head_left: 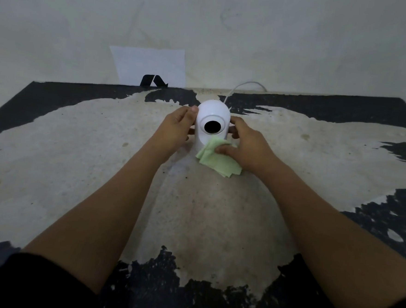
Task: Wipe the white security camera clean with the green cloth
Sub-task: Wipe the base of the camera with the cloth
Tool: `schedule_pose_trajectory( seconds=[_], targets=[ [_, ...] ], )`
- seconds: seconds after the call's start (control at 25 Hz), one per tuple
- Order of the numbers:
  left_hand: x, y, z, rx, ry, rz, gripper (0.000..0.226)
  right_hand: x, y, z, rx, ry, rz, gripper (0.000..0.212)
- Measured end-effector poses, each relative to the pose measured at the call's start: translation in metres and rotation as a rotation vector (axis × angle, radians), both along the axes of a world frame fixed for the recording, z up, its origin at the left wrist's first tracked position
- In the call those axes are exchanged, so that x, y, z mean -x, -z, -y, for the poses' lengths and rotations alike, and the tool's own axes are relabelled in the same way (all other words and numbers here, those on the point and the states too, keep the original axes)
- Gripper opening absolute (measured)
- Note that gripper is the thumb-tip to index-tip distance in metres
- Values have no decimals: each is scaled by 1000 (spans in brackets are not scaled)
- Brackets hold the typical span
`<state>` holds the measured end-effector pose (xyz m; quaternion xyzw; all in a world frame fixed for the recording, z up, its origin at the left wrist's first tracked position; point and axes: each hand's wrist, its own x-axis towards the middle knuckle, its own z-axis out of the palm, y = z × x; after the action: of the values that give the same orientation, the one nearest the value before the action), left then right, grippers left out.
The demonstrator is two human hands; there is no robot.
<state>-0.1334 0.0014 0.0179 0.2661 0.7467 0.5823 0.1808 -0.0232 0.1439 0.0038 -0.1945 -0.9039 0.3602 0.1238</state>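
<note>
The white security camera (212, 113) stands upright on the worn table (76, 169), its round black lens facing me. My left hand (177, 128) grips its left side, thumb up near the dome. My right hand (246, 144) holds the folded green cloth (217, 161) under the thumb, pressing it against the camera's lower right front, while the fingers reach around the right side. Part of the cloth hangs down toward the tabletop.
A white cable (240, 86) runs from behind the camera toward the wall. A white sheet of paper (150, 66) with a black mark leans on the wall at the table's far edge. The tabletop is pale with worn black patches.
</note>
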Motion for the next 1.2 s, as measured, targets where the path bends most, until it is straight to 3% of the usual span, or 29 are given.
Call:
schedule_pose_trajectory(
  seconds=[0.16,0.48,0.68,0.88,1.04,1.2],
  targets=[
    [-1,0,-1,0,-8,16,22,-4,-8,-16,91,-58,-36,57],
    [1,1,-1,2,8,-2,28,11,12,0,-176,61,69,94],
    [1,3,-2,-11,-11,-31,33,23,19,41,-172,322,13,96],
    [1,3,-2,-15,9,16,29,14,11,18,-145,139,71,92],
    [-1,2,-1,-16,16,6,27,0,-6,-13,-27,-35,86,67],
    [0,1,-1,-7,14,14,30,-4,-16,-28,3,-36,-13,10]
  ],
)
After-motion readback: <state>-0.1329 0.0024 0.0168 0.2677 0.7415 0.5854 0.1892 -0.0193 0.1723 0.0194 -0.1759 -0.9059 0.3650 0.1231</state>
